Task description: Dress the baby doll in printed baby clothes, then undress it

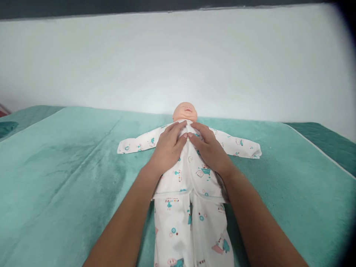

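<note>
A baby doll point(185, 110) lies on its back, its head at the far end and its sleeves stretched out to both sides. It wears a white printed top point(191, 178) and matching white printed trousers point(174, 233). My left hand point(171, 144) rests on the left half of the chest, fingers stretched towards the collar. Mirroring it, my right hand point(208, 146) lies on the right half, with its fingers extended too. Both thumbs nearly meet at the front seam below the neck. The cloth beneath my palms is hidden.
A green plush blanket point(69, 178) spreads under the doll, with a crease running along its left side. Darker green fabric point(319, 144) shows past its pale edge on the right. Behind the doll's head rises a white wall point(178, 59).
</note>
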A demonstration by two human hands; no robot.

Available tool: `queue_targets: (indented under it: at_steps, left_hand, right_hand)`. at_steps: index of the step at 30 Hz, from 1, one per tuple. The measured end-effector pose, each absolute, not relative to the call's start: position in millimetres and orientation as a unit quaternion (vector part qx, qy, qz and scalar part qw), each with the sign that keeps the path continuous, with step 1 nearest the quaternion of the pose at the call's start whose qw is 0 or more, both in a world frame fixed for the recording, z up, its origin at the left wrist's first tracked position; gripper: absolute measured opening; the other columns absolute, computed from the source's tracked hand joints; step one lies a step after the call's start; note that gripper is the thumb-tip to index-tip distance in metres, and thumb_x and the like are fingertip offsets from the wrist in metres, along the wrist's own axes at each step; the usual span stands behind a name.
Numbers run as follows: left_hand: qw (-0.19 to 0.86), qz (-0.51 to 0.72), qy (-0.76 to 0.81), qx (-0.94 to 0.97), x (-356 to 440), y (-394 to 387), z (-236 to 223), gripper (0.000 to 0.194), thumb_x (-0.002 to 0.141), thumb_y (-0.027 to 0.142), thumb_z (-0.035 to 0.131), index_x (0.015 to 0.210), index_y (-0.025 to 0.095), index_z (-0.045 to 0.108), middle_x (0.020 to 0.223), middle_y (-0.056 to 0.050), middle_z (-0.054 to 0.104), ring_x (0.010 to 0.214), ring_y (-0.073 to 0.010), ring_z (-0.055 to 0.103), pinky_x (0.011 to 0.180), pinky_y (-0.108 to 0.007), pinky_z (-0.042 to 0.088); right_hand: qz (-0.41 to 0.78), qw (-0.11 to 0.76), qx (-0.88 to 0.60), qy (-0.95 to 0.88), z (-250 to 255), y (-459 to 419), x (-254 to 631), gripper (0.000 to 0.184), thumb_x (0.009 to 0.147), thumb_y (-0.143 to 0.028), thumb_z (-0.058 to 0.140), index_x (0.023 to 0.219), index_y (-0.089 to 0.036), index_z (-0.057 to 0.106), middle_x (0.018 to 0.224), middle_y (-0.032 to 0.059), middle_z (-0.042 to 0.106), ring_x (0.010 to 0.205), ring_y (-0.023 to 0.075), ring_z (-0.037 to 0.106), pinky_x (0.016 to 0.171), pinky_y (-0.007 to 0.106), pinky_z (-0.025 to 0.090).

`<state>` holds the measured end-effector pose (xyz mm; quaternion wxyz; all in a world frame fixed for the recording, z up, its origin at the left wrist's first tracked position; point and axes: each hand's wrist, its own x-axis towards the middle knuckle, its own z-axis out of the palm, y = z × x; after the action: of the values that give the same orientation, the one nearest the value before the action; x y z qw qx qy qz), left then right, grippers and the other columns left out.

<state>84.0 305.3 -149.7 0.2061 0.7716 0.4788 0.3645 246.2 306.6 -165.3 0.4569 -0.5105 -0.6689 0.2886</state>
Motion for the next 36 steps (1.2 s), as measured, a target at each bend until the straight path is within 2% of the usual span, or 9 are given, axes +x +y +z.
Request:
queue_targets:
  at_steps: [5,11,17,24,28,31,34,36]
  left_hand:
    - [0.192,0.366,0.474,0.778,84,305,-150,0.040,0.100,0.032,0.038,0.138,0.029,0.049,0.148,-0.001,0.050,0.141,-0.0224,0.039,0.117,-0.044,0.033]
    - [0.180,0.361,0.471,0.785,84,305,-149,0.039,0.100,0.031,0.038,0.137,0.028,0.050,0.146,-0.001,0.052,0.140,-0.0216,0.040,0.115,-0.041,0.036]
    - [0.179,0.364,0.469,0.784,84,305,-149,0.038,0.100,0.029,0.038,0.135,0.026,0.052,0.145,-0.002,0.054,0.137,-0.0209,0.042,0.114,-0.040,0.038]
    - [0.184,0.370,0.472,0.779,85,306,-149,0.038,0.100,0.030,0.038,0.135,0.028,0.052,0.145,-0.001,0.054,0.138,-0.0210,0.042,0.114,-0.041,0.037]
    - [0.186,0.371,0.469,0.780,84,307,-150,0.038,0.100,0.030,0.038,0.135,0.028,0.052,0.145,-0.001,0.054,0.139,-0.0217,0.041,0.115,-0.042,0.037]
    - [0.189,0.372,0.466,0.780,83,306,-150,0.038,0.100,0.031,0.038,0.135,0.029,0.052,0.146,0.000,0.053,0.140,-0.0217,0.040,0.116,-0.043,0.036]
    - [0.198,0.377,0.462,0.778,82,305,-149,0.038,0.101,0.034,0.038,0.136,0.030,0.051,0.147,0.001,0.052,0.141,-0.0209,0.040,0.116,-0.043,0.035]
    - [0.204,0.382,0.468,0.771,80,305,-150,0.040,0.101,0.038,0.038,0.137,0.029,0.051,0.148,-0.001,0.051,0.140,-0.0209,0.041,0.116,-0.042,0.035]
  right_hand:
    - [0.295,0.459,-0.511,-0.664,-163,304,246,0.039,0.092,-0.045,0.054,0.128,-0.032,0.056,0.142,0.0016,0.053,0.137,0.0235,0.041,0.117,0.048,0.030]
    - [0.299,0.438,-0.515,-0.673,-162,305,246,0.042,0.093,-0.045,0.052,0.132,-0.031,0.057,0.149,0.0020,0.047,0.143,0.0224,0.033,0.121,0.047,0.024]
    - [0.309,0.422,-0.536,-0.662,-159,305,244,0.045,0.093,-0.046,0.052,0.135,-0.031,0.057,0.152,0.0013,0.043,0.145,0.0231,0.030,0.122,0.049,0.022]
    - [0.291,0.419,-0.542,-0.668,-159,306,242,0.046,0.093,-0.048,0.050,0.135,-0.032,0.057,0.151,0.0018,0.045,0.143,0.0263,0.034,0.120,0.053,0.024]
    - [0.295,0.423,-0.530,-0.673,-160,305,243,0.045,0.093,-0.046,0.050,0.135,-0.033,0.057,0.151,0.0005,0.045,0.145,0.0256,0.032,0.121,0.051,0.023]
    - [0.332,0.441,-0.515,-0.656,-158,303,247,0.045,0.091,-0.046,0.055,0.134,-0.034,0.058,0.149,-0.0003,0.049,0.142,0.0263,0.038,0.118,0.050,0.028]
    - [0.370,0.469,-0.522,-0.609,-157,301,252,0.047,0.088,-0.046,0.058,0.131,-0.031,0.061,0.142,0.0020,0.057,0.130,0.0283,0.052,0.111,0.050,0.038]
    - [0.359,0.482,-0.542,-0.588,-159,302,258,0.045,0.087,-0.047,0.057,0.128,-0.029,0.064,0.136,0.0031,0.061,0.123,0.0286,0.056,0.108,0.051,0.041]
